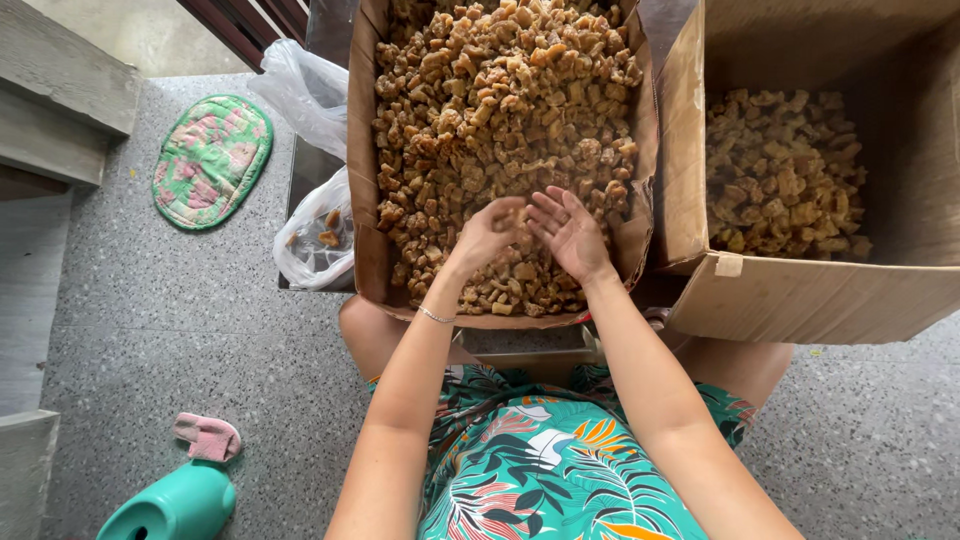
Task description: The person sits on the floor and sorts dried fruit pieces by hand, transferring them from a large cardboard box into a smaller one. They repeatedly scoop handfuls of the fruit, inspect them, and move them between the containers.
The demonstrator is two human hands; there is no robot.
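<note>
Both hands sat over the near end of the cardboard box (366, 200) heaped with brown chunks (500, 100), the left hand (487, 232) loosely cupped on some, the right hand (570, 232) spread palm-up, apparently mid-sorting beside the second box (800, 290).

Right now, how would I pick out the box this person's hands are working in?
Two open cardboard boxes stand side by side on the speckled floor. It is the left box, directly before the person's knees, heaped with brown chunks, where both hands meet. The right box is far less full.
</note>
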